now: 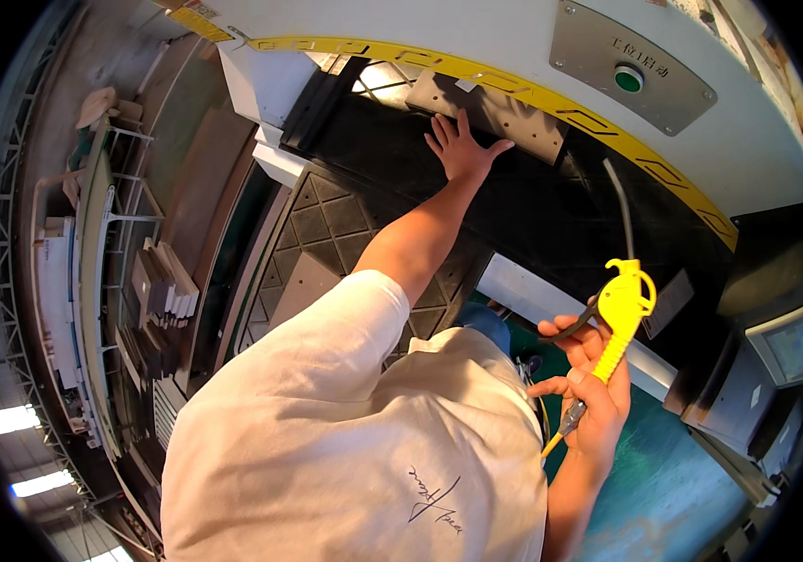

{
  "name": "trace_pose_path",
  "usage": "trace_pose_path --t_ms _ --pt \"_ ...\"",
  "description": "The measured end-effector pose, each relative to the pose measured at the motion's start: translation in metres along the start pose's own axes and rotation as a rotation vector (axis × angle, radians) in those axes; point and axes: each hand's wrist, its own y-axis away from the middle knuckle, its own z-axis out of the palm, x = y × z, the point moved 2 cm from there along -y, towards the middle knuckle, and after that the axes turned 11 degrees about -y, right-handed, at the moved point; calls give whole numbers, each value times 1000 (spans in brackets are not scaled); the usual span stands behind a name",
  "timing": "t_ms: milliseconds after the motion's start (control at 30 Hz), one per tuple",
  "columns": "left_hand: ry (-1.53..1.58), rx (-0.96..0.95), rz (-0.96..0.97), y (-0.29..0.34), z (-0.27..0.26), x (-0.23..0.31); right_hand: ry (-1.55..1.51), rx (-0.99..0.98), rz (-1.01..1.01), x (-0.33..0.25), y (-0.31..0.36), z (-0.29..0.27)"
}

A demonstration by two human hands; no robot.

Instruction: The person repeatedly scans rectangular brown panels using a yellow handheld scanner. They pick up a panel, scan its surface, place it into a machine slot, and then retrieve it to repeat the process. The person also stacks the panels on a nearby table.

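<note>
My right hand (598, 393) is wrapped round a yellow air blow gun (622, 304), whose thin grey nozzle tube points up over the dark machine bed (364, 126). A metal fitting and a yellow hose (553, 444) run from the lower end of its handle. My left arm reaches out to the far side of the bed. There my left hand (460, 152) has its fingers spread, palm down, at the near edge of a light brown drilled panel (514, 120). Whether the palm touches the panel or the bed I cannot tell.
Above the bed runs a machine cover with a yellow marked strip (476, 70) and a green push button (628, 79). Another panel (304, 287) lies on the grooved tiles (322, 220). A screen (790, 347) stands at the right, stacked boards (167, 281) at the left.
</note>
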Motion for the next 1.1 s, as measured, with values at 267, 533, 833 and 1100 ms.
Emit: trace_pose_path --t_ms 267,533,833,1100 --pt "130 67 -37 1 -4 3 118 90 -164 -24 -16 80" --pt "127 30 -34 2 -7 5 129 98 -189 -19 -30 90" --pt "107 100 -26 0 -1 1 75 115 -193 -21 -32 88" --pt "54 118 -10 -1 5 2 49 79 81 13 -2 12"
